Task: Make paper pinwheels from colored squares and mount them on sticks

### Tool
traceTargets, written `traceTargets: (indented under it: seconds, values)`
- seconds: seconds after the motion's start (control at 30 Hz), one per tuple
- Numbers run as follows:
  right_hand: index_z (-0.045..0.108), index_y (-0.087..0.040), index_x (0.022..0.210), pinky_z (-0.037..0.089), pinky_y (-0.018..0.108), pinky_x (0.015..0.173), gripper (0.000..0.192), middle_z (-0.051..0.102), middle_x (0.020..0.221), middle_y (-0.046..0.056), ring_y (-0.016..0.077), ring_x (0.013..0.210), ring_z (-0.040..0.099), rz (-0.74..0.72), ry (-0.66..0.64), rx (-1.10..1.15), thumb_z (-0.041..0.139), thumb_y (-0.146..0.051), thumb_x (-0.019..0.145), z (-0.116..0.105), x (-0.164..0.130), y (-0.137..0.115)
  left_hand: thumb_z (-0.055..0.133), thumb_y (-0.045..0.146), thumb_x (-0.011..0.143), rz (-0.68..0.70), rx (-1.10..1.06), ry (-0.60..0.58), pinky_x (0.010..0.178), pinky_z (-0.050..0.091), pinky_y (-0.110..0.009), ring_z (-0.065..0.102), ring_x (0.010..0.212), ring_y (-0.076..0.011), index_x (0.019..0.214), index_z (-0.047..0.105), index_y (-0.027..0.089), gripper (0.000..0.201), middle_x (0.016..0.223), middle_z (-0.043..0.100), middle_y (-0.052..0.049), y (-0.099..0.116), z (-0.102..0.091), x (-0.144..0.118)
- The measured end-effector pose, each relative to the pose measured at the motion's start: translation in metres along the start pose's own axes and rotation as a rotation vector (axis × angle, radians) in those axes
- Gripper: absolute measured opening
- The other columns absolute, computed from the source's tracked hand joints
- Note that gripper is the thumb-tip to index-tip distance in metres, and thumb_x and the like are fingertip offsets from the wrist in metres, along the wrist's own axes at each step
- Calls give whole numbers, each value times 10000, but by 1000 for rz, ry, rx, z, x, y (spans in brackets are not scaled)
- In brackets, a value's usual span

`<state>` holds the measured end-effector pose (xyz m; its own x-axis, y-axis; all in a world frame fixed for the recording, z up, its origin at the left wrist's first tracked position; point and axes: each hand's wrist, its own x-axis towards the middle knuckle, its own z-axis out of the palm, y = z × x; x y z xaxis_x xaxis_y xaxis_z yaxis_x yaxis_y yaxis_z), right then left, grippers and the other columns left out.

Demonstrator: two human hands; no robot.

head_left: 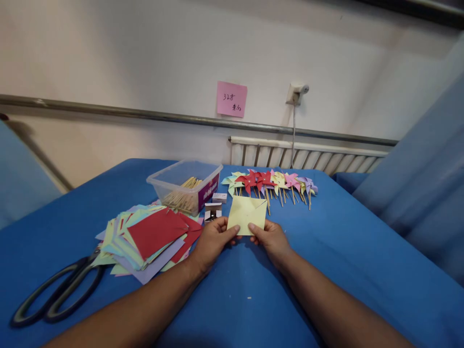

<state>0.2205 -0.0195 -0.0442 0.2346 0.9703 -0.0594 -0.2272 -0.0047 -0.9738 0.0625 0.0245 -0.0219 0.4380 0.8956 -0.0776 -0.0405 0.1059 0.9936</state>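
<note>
A: Near edge first?
B: Bottom of frame is bare blue desk (232,299) between the forearms, open room there and toward the lower right. Black scissors (54,295) lie at lower left, close to the left edge.

A: Grips?
B: Left hand (212,241) and right hand (271,240) sit centre frame, each pinching a bottom corner of the yellow paper square (247,215). Both grips closed on it, thumbs on top. The sheet stands just above the fingertips, tilted up off the desk, with cut lines showing.

A: Around it?
B: Paper stack (148,237) of red, purple and green squares just left of the left hand. Small box (213,210) beside the sheet's left edge. Beyond that, a clear plastic tub (184,186) with wooden sticks (181,195).

A: Far side?
B: Row of finished pinwheels (270,182) right behind the sheet near the desk's back edge. Then radiator (304,157), and a pink note (231,99) on the wall.
</note>
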Motion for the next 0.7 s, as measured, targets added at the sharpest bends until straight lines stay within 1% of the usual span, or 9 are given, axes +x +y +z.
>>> traceTargets:
  seconds: [0.2,0.4,0.47,0.57,0.63,0.7]
  values:
    - [684,-110,795,366,243,495,413,630,581,18,105,480,505,5,-34,-45,761,-472,612,1,-2,0,709,380,687,8,45,56,548,423,-233,558,555,-121,821,622,146,283,636,654,-3,0,0,0]
    - [692,-106,810,374,243,496,459,661,644,45,105,492,513,13,-78,-53,758,-515,612,0,-2,1,710,377,684,0,36,71,534,414,-228,541,527,-111,804,624,146,274,613,643,2,1,1,0]
    - [689,-109,799,373,240,483,469,650,620,41,107,485,514,22,-74,-11,725,-551,647,0,-1,1,709,383,685,-5,25,75,528,411,-228,542,523,-112,793,626,148,272,612,647,-3,0,0,0]
    - [677,-119,772,371,244,460,504,638,598,47,127,490,528,39,-72,109,628,-618,717,-1,1,1,711,391,681,-9,-1,72,526,414,-233,554,525,-119,778,636,152,268,623,657,-15,0,-1,2]
    - [680,-126,814,391,257,476,523,668,657,71,156,539,568,48,-104,189,579,-635,749,-1,2,1,719,387,672,-13,-12,71,526,418,-237,564,531,-125,771,643,153,265,636,665,-23,0,-1,2]
    - [681,-131,907,432,281,532,517,704,775,101,189,627,617,48,-128,254,575,-617,765,-1,2,1,725,380,666,-16,-16,77,521,419,-237,564,529,-127,766,645,152,261,635,664,-25,0,-1,3]
